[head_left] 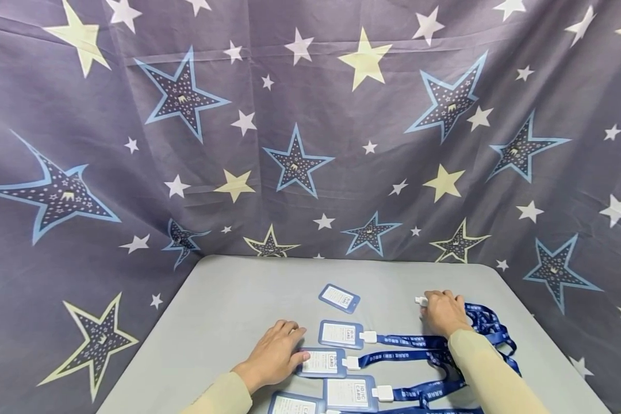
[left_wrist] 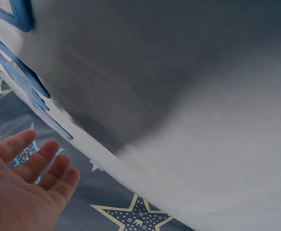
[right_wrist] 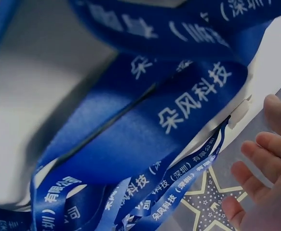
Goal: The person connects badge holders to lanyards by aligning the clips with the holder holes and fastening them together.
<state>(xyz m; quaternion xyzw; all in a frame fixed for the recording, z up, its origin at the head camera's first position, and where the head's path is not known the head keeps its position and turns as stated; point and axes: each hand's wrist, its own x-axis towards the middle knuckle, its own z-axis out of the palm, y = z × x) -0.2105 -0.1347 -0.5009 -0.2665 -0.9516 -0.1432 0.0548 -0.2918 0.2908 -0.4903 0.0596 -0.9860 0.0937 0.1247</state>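
In the head view, my left hand (head_left: 275,355) is at the left end of a blue-framed ID card holder (head_left: 322,363), its thumb over the holder's edge. The left wrist view shows that hand's fingers (left_wrist: 36,161) spread, with nothing held. My right hand (head_left: 443,310) is beside a white plastic clip (head_left: 421,301) at the back right. In the right wrist view, a gap shows between that clip (right_wrist: 239,113) and the loosely bent fingers (right_wrist: 258,163). Blue lanyards (head_left: 489,330) with white lettering lie bunched by the right wrist. One card holder (head_left: 339,298) lies farther back without a clip on it.
Other card holders, such as one (head_left: 341,334) behind and one (head_left: 349,393) in front, lie in a column with white clips and lanyards running right. The grey table (head_left: 238,305) meets a star-print curtain (head_left: 300,218) at its back and sides.
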